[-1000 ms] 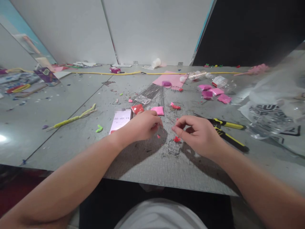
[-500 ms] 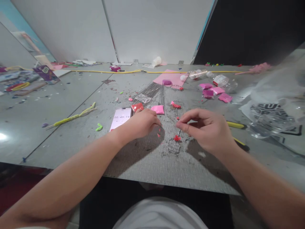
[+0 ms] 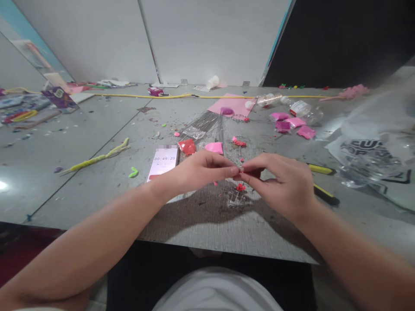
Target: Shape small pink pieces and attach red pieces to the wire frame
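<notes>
Head view: we pinch a tiny red bead [image 3: 240, 171] btwn thumb & forefinger tips of left hand [image 3: 197, 170] and right hand [image 3: 282, 181], just above the wire frame [image 3: 236, 198] on the table [image 3: 97, 181]. Bead's light, hard, prob slippery; wire's thin, bendy, so hold near its tip.

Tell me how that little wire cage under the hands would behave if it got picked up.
The wire cage looks like thin open mesh, so probably very light and easily crushed. Its red bead on top might snag or come loose. Sitting on flat wire, it seems unlikely to roll.
</notes>
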`<state>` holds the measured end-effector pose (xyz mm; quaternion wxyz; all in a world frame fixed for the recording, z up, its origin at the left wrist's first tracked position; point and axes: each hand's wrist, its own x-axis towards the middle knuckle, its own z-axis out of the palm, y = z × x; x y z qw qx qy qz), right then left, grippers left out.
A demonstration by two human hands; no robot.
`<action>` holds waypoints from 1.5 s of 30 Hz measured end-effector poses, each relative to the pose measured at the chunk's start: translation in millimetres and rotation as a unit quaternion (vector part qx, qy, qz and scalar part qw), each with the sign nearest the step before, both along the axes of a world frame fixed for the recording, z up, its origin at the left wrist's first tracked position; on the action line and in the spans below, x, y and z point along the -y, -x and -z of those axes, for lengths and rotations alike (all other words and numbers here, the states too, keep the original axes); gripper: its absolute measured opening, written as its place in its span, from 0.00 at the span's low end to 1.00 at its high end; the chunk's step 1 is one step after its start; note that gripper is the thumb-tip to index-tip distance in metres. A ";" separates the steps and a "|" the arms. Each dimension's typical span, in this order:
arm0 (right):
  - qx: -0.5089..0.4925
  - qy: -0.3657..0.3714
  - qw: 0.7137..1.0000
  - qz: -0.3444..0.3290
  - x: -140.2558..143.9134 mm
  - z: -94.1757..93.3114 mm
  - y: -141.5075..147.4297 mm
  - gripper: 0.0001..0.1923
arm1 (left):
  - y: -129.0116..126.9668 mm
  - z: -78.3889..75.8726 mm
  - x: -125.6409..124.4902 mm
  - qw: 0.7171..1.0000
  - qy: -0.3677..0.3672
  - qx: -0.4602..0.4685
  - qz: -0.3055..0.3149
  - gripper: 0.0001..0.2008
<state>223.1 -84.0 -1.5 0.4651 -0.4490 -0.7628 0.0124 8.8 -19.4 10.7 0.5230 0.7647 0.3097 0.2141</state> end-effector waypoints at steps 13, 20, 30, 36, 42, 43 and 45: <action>0.071 -0.053 0.994 -0.061 -7.2 1.2 -1.2 0.03 | -2.2 2.4 1.6 0.998 0.042 0.045 -0.030 0.11; 0.071 -0.001 0.993 -0.091 -8.6 3.7 -1.9 0.04 | 2.2 0.9 -4.1 1.000 0.002 -0.009 -0.023 0.11; 0.088 -0.010 0.990 -0.107 -8.3 4.5 -2.7 0.05 | 2.2 -2.8 -4.5 1.000 -0.025 -0.001 -0.009 0.08; 0.101 -0.007 0.987 -0.123 -7.9 3.7 -2.4 0.05 | 2.1 -7.3 -1.8 0.999 -0.020 -0.029 -0.023 0.07; 0.123 0.004 0.986 -0.113 -7.7 2.8 -3.6 0.06 | 3.3 -1.3 -3.6 1.000 -0.018 0.007 -0.019 0.08; 0.126 0.012 0.985 -0.114 -7.3 2.1 -3.6 0.06 | 3.2 -0.7 -3.8 1.000 -0.015 0.011 -0.017 0.08; 0.112 0.041 0.986 -0.112 -6.6 0.1 -3.3 0.04 | 3.0 -0.3 -4.6 1.000 -0.016 0.008 -0.009 0.08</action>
